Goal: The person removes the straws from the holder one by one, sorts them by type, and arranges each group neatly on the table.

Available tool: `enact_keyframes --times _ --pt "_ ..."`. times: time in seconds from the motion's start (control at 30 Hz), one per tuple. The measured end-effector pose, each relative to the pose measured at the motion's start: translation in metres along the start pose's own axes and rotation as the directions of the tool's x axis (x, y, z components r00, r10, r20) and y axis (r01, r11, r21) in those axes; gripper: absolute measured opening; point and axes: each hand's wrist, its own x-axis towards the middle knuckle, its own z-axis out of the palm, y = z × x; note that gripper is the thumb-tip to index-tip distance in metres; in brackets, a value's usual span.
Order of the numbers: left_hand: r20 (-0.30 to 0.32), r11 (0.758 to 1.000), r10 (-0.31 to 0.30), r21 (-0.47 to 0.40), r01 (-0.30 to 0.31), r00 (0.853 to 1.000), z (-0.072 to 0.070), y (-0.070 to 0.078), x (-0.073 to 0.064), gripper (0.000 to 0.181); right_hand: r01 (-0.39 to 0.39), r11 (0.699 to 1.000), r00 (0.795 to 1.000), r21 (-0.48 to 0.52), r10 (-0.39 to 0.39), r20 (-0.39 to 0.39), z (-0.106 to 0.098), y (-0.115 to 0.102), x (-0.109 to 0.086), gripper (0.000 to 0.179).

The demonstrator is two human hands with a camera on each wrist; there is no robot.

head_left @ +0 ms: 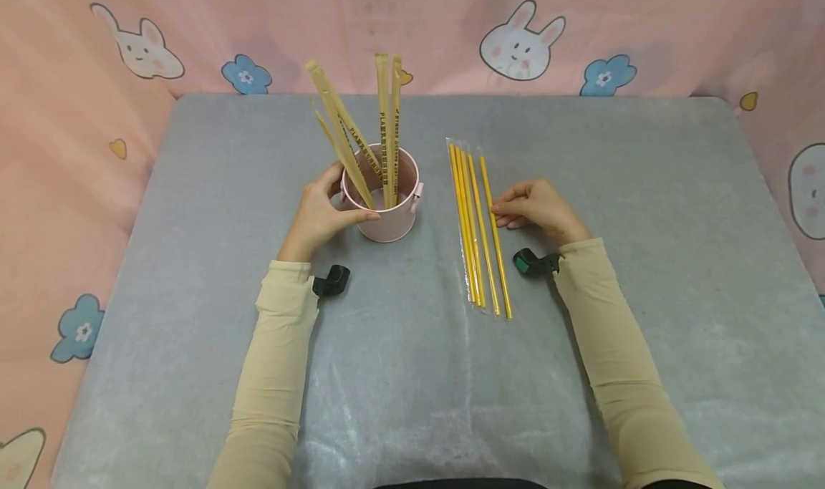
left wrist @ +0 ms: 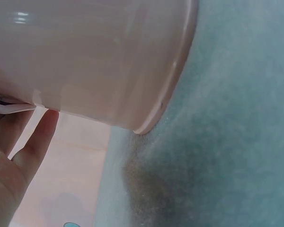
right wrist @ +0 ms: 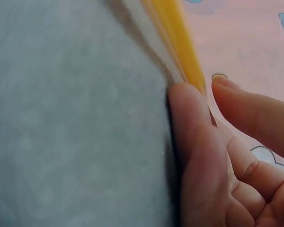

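A pink bucket point(head_left: 387, 224) stands on the table, also large in the left wrist view. Several straws in brown paper wrappers point(head_left: 384, 131) lean inside it. My left hand point(head_left: 321, 206) grips the bucket's left side, thumb along the near rim and fingers round the far side. Several yellow straws point(head_left: 473, 224) in clear wrappers lie side by side to the right of the bucket. My right hand point(head_left: 533, 206) is at the rightmost yellow straw point(head_left: 495, 238), fingertips touching its wrapper. The right wrist view shows the thumb point(right wrist: 248, 111) apart from that straw.
A grey cloth covers the table point(head_left: 412, 374). Behind it and at its sides hangs a pink curtain point(head_left: 438, 38) with rabbits and blue flowers. A dark wrist camera sits at each cuff, the left one point(head_left: 334, 280) and the right one point(head_left: 530, 262).
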Motion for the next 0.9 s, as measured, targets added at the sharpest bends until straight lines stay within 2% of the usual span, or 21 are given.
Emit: enact_keyframes --times 0.2,0.4,0.7,0.9 --pt "0.002 1.000 -0.006 0.000 0.006 1.000 0.000 0.001 0.000 0.083 -0.027 0.998 0.998 -0.055 0.030 0.059 0.001 -0.005 -0.004 0.026" --pt "0.003 1.000 -0.012 -0.003 0.012 1.000 -0.001 0.001 0.000 0.083 -0.014 0.995 0.993 -0.100 0.025 0.114 0.005 -0.011 -0.007 0.025" --pt "-0.001 1.000 -0.027 0.002 0.027 1.000 -0.001 0.000 0.000 0.086 -0.015 0.996 0.991 -0.087 0.026 0.132 0.008 -0.010 -0.005 0.024" --pt "0.000 1.000 -0.016 0.003 0.016 1.000 -0.001 -0.001 0.000 0.087 -0.021 0.997 0.992 -0.070 0.030 0.126 0.008 -0.008 -0.003 0.024"
